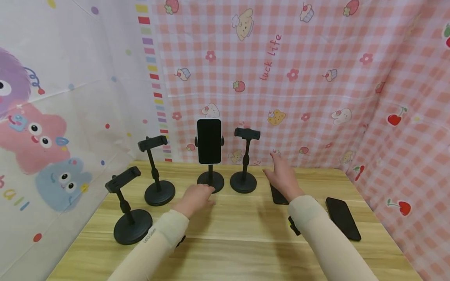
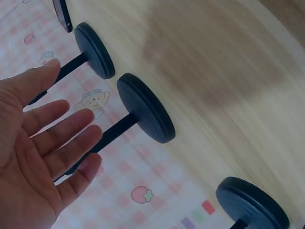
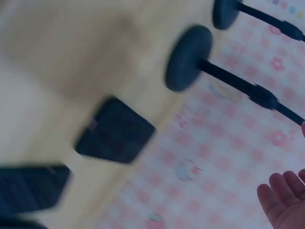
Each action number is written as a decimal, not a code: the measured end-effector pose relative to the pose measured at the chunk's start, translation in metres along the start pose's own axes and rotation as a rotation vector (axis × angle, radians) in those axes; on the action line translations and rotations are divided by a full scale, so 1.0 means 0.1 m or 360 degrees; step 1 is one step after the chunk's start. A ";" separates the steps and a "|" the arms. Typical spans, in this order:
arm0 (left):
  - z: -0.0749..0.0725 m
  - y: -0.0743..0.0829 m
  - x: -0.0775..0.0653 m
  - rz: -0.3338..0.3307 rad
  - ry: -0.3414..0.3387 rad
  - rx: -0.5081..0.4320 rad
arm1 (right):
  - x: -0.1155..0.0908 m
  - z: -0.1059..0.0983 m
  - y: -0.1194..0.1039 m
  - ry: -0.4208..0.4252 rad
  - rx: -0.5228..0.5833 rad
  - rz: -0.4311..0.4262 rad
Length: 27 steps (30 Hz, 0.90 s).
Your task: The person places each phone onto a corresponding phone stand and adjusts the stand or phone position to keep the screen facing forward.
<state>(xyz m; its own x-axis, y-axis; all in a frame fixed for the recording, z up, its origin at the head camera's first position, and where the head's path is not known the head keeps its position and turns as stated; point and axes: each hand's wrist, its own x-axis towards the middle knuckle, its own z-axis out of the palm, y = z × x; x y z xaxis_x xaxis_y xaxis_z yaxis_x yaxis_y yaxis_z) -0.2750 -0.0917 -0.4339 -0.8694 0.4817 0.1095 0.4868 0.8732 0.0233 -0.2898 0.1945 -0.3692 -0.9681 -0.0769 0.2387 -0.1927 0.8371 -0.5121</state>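
My left hand (image 1: pixel 197 198) hovers in front of a phone stand whose clamp holds an upright phone (image 1: pixel 209 141) with a dark screen. In the left wrist view the same hand (image 2: pixel 38 152) has its fingers relaxed and spread, with nothing in them. To the right, my right hand (image 1: pixel 283 176) reaches over a black phone (image 1: pixel 279 196) lying on the table and partly covers it. Its extended fingers (image 3: pixel 268 194) are bare in the right wrist view. Between the hands stands a black phone stand (image 1: pixel 245 181) with its clamp holding nothing.
Two more black phone stands (image 1: pixel 159 192) (image 1: pixel 133 226) stand on the left of the wooden table (image 1: pixel 225 249). A second black phone (image 1: pixel 343 218) lies at the right, beside my right forearm. Patterned cloth (image 1: pixel 316 47) hangs behind and along both sides.
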 end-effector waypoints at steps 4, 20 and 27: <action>0.02 0.03 -0.06 0.0007 -0.0020 0.0071 | 0.19 -0.18 -0.20 0.0082 -0.0065 -0.0143; 0.04 0.01 -0.18 -0.0008 -0.0053 -0.0034 | 0.62 -0.32 -1.02 0.0046 -0.0862 -0.0513; 0.05 0.00 -0.19 0.0019 -0.0035 -0.0027 | 0.66 -0.29 -0.98 -0.0005 -0.0826 -0.0527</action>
<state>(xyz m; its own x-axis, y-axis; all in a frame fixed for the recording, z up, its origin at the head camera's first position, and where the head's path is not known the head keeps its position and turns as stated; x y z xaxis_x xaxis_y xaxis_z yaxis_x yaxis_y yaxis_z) -0.2590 -0.1008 -0.4413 -0.8653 0.4935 0.0880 0.4981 0.8663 0.0388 -0.3299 0.1235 -0.2795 -0.8708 -0.3787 0.3134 -0.3807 0.9229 0.0573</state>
